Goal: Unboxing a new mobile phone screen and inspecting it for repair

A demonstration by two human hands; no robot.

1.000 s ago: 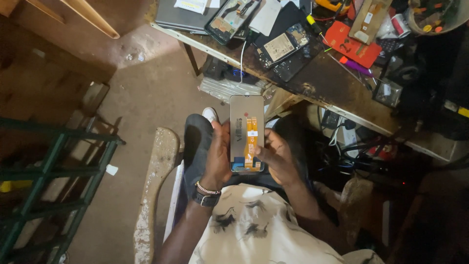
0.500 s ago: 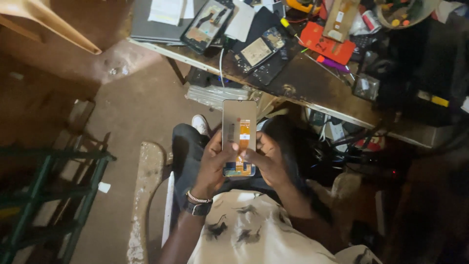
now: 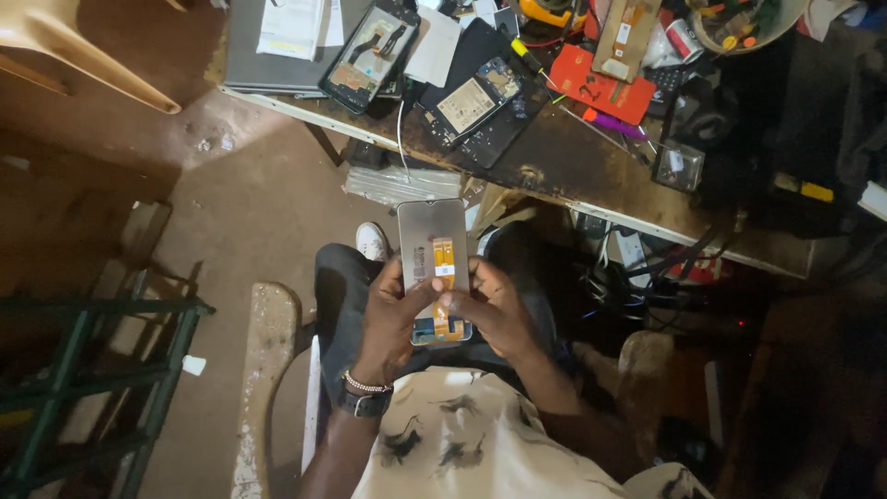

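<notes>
1. At the far left, one dark green metal frame runs off the left and near edges; its lower part is lost in shadow.
2. One pale wooden bench edge, worn and chipped, lies just left of the person's leg.
3. The left hand, with one beaded bracelet and one dark watch at the wrist, wraps the left edge of one grey rectangular phone screen panel, its thumb pressed on the back.
4. That panel is held upright over the lap, between the hands, near the desk's front edge; one orange flex ribbon runs down its back. Its lower end is partly covered by the fingers.
5. The right hand grips the panel's right edge, thumb pinching near the ribbon.
6. One white shoe shows beyond the knee; the other foot is hidden.
7. On the dark, cluttered desk, far side: two opened phones, one red flat case, one grey flat lid at the left.
8. The far right is too dark to make out.
</notes>
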